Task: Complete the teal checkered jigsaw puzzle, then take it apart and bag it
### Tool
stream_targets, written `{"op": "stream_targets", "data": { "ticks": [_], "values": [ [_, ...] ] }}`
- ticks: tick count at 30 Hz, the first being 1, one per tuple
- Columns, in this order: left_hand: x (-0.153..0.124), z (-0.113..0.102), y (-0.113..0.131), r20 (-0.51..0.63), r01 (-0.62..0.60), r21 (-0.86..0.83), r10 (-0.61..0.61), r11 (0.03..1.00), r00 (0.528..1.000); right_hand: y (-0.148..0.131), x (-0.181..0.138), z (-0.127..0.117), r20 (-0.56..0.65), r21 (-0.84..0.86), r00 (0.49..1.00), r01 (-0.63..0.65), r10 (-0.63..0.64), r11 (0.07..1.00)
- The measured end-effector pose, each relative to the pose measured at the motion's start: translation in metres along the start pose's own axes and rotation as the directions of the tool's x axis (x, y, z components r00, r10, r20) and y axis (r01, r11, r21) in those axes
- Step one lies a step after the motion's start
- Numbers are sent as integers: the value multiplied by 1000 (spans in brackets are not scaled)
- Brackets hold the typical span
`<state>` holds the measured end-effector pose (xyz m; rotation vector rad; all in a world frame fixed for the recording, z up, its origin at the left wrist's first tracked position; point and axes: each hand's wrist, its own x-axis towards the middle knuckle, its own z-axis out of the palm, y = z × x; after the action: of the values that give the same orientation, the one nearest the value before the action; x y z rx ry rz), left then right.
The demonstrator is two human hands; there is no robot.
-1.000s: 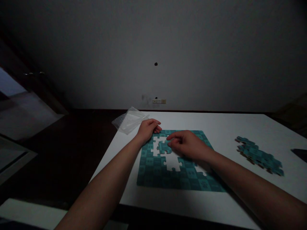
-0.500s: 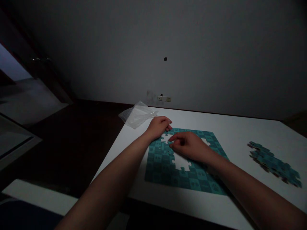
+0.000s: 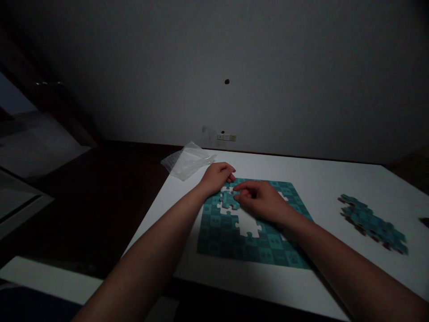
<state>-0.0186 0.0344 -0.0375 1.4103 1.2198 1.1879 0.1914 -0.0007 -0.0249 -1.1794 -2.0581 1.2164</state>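
Observation:
A teal jigsaw puzzle (image 3: 234, 239) lies partly assembled on the white table (image 3: 315, 179), with white gaps near its middle and upper left. My right hand (image 3: 259, 199) rests over the puzzle's upper part, its fingertips pinching a small cluster of teal pieces (image 3: 229, 200) at the gap. At the puzzle's far left corner rests my left hand (image 3: 217, 175), fingers curled down onto the edge. Whether it grips anything is not visible.
A pile of loose teal pieces (image 3: 373, 222) lies at the right of the table. A clear plastic bag (image 3: 187, 160) sits at the table's far left corner. A dark object (image 3: 424, 221) pokes in at the right edge. Dark floor lies left of the table.
My right hand has shifted the cluster of pieces slightly about the upper-left gap. The left hand has stayed at the corner. My head moved, so the view shifted.

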Motion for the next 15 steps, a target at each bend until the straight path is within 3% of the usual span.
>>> {"op": "stream_targets", "data": {
  "ticks": [2,5,11,15],
  "values": [
    [1,0,0,-2,10,-13,-10,1000,1000,5,3,-4,-73,25,997,-12,13,1000],
    [2,-1,0,-3,28,-31,-28,999,1000,4,3,-10,-147,-81,989,-17,5,997],
    [3,-6,7,-58,110,-172,-122,979,991,-8,-1,-8,-160,-325,986,-4,-51,946],
    [3,-9,10,-101,151,-260,-183,954,978,-3,2,-5,-146,-275,988,9,-51,961]
  ]
}}
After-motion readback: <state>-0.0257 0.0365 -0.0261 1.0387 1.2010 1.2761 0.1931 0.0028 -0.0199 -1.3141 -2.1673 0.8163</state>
